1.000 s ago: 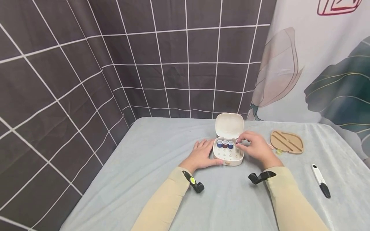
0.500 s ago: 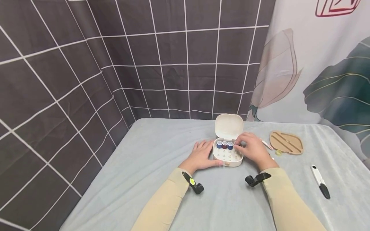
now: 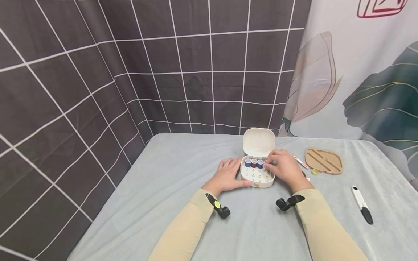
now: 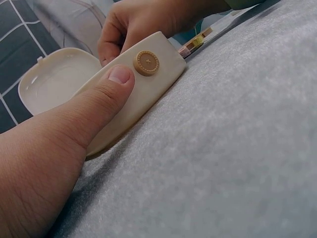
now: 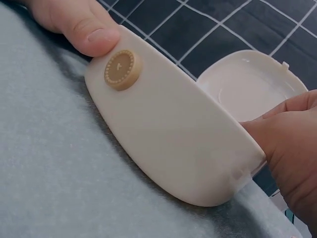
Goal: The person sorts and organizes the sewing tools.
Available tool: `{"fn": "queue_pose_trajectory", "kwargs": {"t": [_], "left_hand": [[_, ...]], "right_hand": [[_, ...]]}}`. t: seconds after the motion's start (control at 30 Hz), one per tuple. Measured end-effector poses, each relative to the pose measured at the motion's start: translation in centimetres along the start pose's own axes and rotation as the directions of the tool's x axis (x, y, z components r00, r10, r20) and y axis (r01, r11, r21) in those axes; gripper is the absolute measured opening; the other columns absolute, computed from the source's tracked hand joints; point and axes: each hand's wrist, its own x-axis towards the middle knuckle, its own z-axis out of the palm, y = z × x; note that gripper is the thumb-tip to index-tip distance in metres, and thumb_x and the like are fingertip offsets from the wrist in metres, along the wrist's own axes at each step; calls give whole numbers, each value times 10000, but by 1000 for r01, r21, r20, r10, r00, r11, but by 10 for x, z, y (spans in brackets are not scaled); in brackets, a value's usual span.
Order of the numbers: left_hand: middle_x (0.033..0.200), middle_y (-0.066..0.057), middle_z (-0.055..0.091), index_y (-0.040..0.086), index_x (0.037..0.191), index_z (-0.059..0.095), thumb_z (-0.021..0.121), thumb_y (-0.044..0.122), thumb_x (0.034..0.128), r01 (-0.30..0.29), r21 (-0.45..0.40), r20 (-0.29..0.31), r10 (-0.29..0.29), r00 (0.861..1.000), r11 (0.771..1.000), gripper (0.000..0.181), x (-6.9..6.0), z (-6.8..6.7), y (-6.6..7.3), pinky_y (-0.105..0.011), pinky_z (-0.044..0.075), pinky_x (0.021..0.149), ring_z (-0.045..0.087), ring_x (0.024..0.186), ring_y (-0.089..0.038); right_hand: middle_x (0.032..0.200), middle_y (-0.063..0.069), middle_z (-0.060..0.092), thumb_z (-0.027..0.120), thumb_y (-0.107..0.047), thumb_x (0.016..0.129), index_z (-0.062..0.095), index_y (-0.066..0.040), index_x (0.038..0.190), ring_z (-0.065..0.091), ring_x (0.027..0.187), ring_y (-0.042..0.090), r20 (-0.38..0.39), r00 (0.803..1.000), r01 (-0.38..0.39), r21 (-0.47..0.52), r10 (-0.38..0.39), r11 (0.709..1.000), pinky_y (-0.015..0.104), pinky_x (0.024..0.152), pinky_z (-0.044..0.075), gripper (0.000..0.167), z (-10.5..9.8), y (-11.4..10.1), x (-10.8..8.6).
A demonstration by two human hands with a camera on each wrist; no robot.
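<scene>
A cream sewing box (image 3: 258, 184) sits on the cloth-covered table with its lid (image 3: 259, 141) raised. Three thread spools (image 3: 254, 164), two blue and one dark red between them, stand along its back row. My left hand (image 3: 228, 174) holds the box at its left side, and its thumb (image 4: 109, 91) presses on the front beside a button-shaped clasp (image 4: 146, 63). With thumb and fingertips, my right hand (image 3: 283, 167) pinches another thread spool (image 3: 266, 162) at the right end of that row. Those fingers mostly cover it. Bare pegs show in front of the spools.
Right of the box lie a brown grooved tray (image 3: 324, 160), a small yellow-green round item (image 3: 314, 172) and a slim white-and-red tool (image 3: 300, 162). A white-and-black tool (image 3: 362, 205) lies farther right. Hanging cloths back the table.
My right hand has moved slightly left and lowered the pinched spool to the right end of the back row. My left hand stays on the box.
</scene>
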Motion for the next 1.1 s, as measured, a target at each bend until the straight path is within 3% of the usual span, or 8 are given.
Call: {"fn": "queue_pose_trajectory", "kwargs": {"t": [0.23, 0.43, 0.67, 1.1], "left_hand": [[1652, 8, 288, 221, 1637, 169, 546, 812, 835, 0, -3, 5, 0, 1000, 1000, 1065, -1, -1, 1, -530, 98, 1239, 199, 1531, -255], [1652, 7, 289, 221, 1637, 167, 559, 802, 835, -6, -15, 0, 6, 1000, 1000, 1065, -2, -1, 1, -538, 96, 1237, 198, 1531, -255], [1648, 10, 297, 213, 1637, 167, 567, 800, 833, -8, -11, 3, 8, 1000, 1000, 1073, -1, -2, 1, -539, 98, 1236, 200, 1529, -244], [1644, -7, 304, 201, 1637, 168, 557, 817, 824, -6, -9, 2, 6, 1000, 1000, 1092, 1, 0, 0, -531, 103, 1237, 204, 1527, -256]], "right_hand": [[893, 16, 676, 863, -160, 784, 753, -166, 745, 592, 925, 271, 35, 999, 14, -70, -12, 997, 481, 794, 510, 117, -3, -4, 1], [882, 4, 661, 849, -174, 803, 754, -166, 757, 594, 913, 268, 61, 998, -11, -69, 15, 998, 480, 793, 510, 106, -5, -6, 1], [874, -18, 666, 798, -98, 799, 753, -163, 770, 615, 900, 263, 98, 995, 34, -51, -29, 998, 477, 812, 517, 84, -11, -5, 4], [819, -20, 636, 804, -121, 795, 760, -170, 775, 592, 770, 225, 121, 993, 15, -105, -3, 994, 449, 699, 502, 69, -15, -9, 7]]}}
